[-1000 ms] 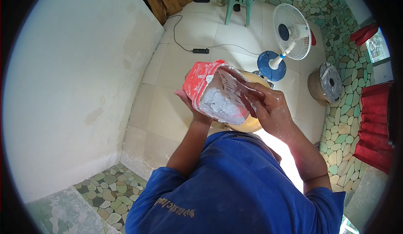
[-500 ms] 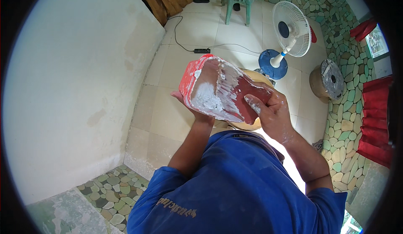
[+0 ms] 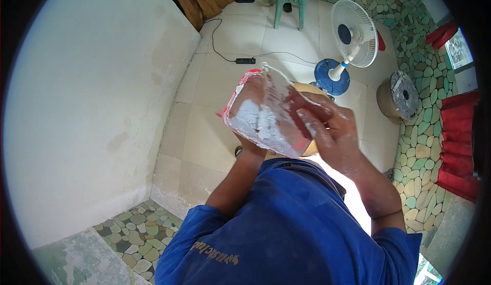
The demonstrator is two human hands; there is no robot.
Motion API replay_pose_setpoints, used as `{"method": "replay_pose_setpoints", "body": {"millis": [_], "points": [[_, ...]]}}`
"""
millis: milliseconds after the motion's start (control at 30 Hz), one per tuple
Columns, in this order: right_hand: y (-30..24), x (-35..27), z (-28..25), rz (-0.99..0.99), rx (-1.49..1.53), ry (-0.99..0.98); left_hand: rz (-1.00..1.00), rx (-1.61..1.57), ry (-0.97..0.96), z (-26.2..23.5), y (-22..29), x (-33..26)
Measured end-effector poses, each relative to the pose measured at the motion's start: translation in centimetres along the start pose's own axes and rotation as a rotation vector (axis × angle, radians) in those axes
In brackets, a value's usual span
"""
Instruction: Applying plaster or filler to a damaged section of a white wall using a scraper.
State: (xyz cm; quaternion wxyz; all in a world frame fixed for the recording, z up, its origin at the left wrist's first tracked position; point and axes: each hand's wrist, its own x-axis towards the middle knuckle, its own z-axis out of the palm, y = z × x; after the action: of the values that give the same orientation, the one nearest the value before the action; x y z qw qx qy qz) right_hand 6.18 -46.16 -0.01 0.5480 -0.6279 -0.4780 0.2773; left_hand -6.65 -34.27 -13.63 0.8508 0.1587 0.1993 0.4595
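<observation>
The left hand [image 3: 244,144] is cupped under a red tray [image 3: 258,114] smeared with white filler, fingers closed on its underside and near edge, so it sits raised at chest height in front of the blue shirt [image 3: 291,223]. The right hand [image 3: 332,131] is closed around the handle of a flat scraper [image 3: 279,88], its blade laid into the paste on the tray. The tray looks stiff and light, but the wet paste would make it heavier on one side and greasy at the rim; the dry back looks like the safest hold. The scraper's thin blade looks springy, best gripped by its handle. Below stand a white fan [image 3: 353,39], a green chair [image 3: 289,1] and a cable [image 3: 225,55] on the tiled floor [image 3: 204,131], beside a pale wall [image 3: 92,106].
</observation>
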Motion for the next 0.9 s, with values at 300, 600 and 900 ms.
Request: {"method": "replay_pose_setpoints", "body": {"millis": [300, 600, 900], "points": [[-0.6, -0.7, -1.3, 0.102, -0.068, -0.141, -0.035, -0.143, -0.275, 0.5, 0.9, -0.2], [0.2, -2.2, -0.8, 0.282, 0.148, -0.115, -0.039, -0.357, -0.417, 0.9, 1.7, -0.5], [0.3, -3.1, 1.6, 0.334, 0.444, 0.061, 0.019, -0.11, -0.238, 1.1, 2.2, -1.0]]}}
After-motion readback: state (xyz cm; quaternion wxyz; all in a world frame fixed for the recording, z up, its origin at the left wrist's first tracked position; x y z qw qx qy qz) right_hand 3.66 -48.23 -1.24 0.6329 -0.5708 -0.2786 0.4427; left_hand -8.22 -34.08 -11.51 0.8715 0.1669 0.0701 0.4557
